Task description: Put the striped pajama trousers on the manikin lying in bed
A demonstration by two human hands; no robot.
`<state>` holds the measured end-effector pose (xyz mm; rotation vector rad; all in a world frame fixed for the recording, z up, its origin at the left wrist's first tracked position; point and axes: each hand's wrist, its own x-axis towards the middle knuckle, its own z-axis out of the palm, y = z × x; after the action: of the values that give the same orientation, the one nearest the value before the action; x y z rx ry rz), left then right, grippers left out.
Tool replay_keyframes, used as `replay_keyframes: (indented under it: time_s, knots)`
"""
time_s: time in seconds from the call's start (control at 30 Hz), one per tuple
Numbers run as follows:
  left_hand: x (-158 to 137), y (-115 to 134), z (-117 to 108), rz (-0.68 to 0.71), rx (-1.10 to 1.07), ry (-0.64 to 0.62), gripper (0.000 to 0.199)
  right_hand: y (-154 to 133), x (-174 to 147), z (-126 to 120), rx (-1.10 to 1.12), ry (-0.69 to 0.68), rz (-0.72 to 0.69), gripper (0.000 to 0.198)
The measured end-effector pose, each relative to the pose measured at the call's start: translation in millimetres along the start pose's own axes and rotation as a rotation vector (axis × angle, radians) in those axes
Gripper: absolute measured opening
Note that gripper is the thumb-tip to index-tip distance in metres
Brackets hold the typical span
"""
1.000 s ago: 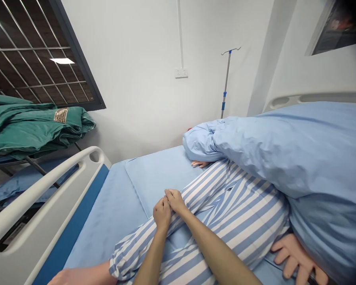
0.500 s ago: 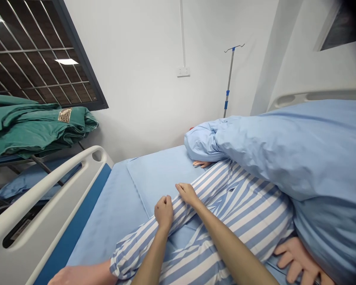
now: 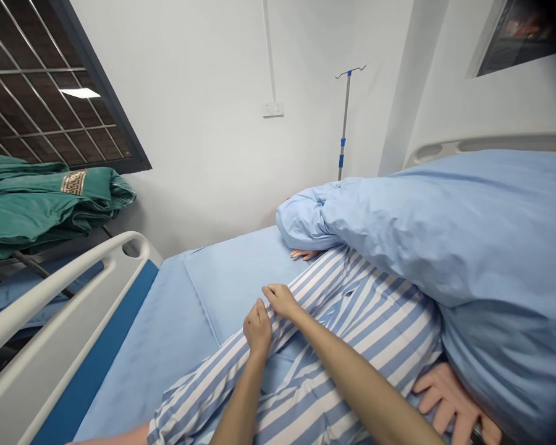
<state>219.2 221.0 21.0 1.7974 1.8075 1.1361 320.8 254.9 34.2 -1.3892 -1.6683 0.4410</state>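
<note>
A figure in blue-and-white striped trousers lies on the bed, and its far striped trouser leg (image 3: pixel 213 374) runs diagonally down to the lower left. My left hand (image 3: pixel 258 329) is closed at about the middle of that leg, with a pinch of the fabric in its fingers. Just above and to the right, my right hand (image 3: pixel 282 301) is also closed on the same trouser leg. The fingertips of both hands are partly hidden. A pink bare ankle (image 3: pixel 115 436) sticks out of the cuff. The near leg lies partly behind my forearms.
A blue quilt (image 3: pixel 445 247) covers the figure's upper body; its pink hands show at the far edge (image 3: pixel 304 254) and lower right (image 3: pixel 454 395). A bed end board (image 3: pixel 74 321) stands left, beside folded green cloth (image 3: pixel 37 204). Behind is an IV pole (image 3: pixel 345 117).
The view has turned slightly, shifting the scene left. My left hand has come up a little along the trouser leg, closer to my right hand. Both stay closed.
</note>
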Motion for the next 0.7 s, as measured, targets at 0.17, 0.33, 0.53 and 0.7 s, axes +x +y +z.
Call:
replay_keyframes:
  time_s: [0.17, 0.33, 0.53, 0.7]
  knots:
    - [-1, 2, 0, 0.014, 0.007, 0.007, 0.041, 16, 8, -31, -0.124, 0.050, 0.025, 0.036]
    - [-1, 0, -4, 0.043, -0.050, -0.028, 0.038, 35, 11, -43, -0.085, 0.089, 0.047, 0.033]
    - [-2, 0, -2, 0.049, -0.074, -0.030, 0.036, 48, 17, -51, 0.039, 0.209, 0.125, 0.034]
    - [-9, 0, -20, 0.015, -0.150, -0.123, 0.036, 45, 15, -53, 0.035, 0.186, 0.107, 0.034]
